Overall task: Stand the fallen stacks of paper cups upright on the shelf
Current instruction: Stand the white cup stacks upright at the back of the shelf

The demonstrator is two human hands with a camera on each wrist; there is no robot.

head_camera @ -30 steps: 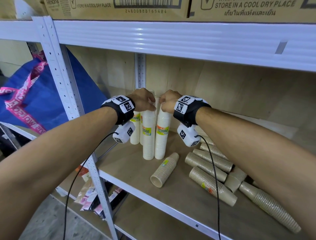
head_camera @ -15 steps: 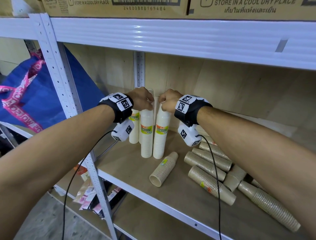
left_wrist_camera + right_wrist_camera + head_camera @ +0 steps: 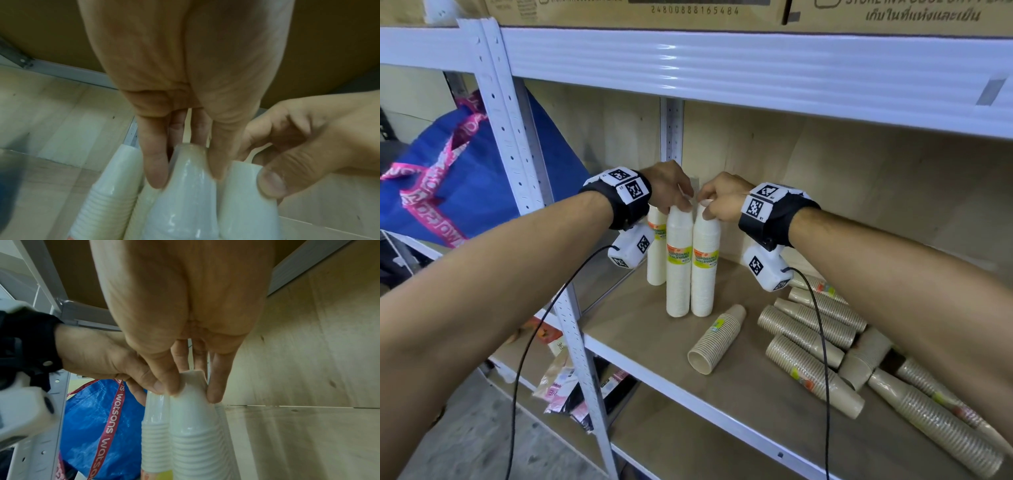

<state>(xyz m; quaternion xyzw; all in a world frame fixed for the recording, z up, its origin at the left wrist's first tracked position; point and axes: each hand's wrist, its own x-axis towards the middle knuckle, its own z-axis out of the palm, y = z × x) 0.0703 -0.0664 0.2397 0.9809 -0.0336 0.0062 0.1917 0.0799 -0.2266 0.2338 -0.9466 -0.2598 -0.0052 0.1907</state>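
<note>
2 hands steady 2 upright white stacks at the shelf's left end

The left hand (image 3: 671,186) pinches the top of the left white stack (image 3: 678,267); the right hand (image 3: 722,198) pinches the right white stack (image 3: 704,267), the 2 stacks touching. Tall and narrow, either may topple on release and knock its neighbour or the third white stack (image 3: 656,253) behind. Brown stacks (image 3: 811,373) lie fallen on the shelf (image 3: 654,346) to the right.

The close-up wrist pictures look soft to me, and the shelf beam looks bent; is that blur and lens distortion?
Head view: sharp, but the wide lens bows the white shelf beam, which carries glare streaks. Left wrist view: soft, with blur at the left edge and glare on the wrapped white cup stack. Right wrist view: slightly crisper; the blurred wrist camera fills its left edge.
</note>
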